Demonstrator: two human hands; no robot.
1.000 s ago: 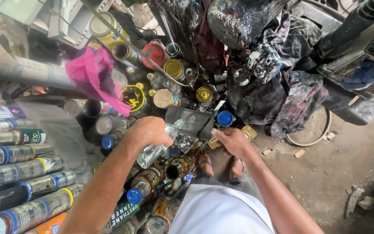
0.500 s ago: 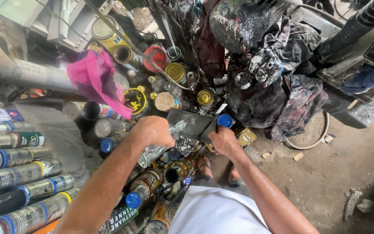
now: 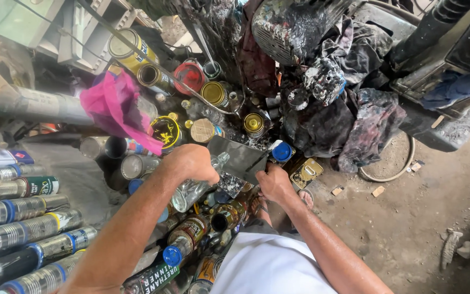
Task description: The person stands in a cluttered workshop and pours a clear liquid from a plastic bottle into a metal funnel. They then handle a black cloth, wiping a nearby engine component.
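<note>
The head view shows your left hand (image 3: 191, 163) wrapped around a clear glass bottle (image 3: 194, 188), tilted so its neck points up and right toward a dark flat panel (image 3: 240, 158). Your right hand (image 3: 274, 184) grips the lower edge of that panel, fingers curled under it. Bottle and panel sit at the middle of the frame, above a heap of paint cans, with the bottle's neck just beside the panel's left edge; whether the two touch is hard to tell.

You have one bottle and one panel in hand. Right behind the panel lies a single blue lid (image 3: 282, 152), and beside it one flat brass-coloured tin (image 3: 307, 172). Below your hands you can count two brown bottles (image 3: 191, 234), the nearer one with a blue cap. Behind, about six round cans face you with gold, red or yellow tops, among them a red-lidded can (image 3: 190, 76). One pink rag (image 3: 116, 109) hangs over the cans on the left.

Along the left edge roughly eight silver tubes (image 3: 22, 209) lie stacked, their ends cut off by the frame. The paint-spattered dark cloths (image 3: 349, 120) at upper right hide whatever sits under them. Your white shirt (image 3: 270, 269) covers your lap.
</note>
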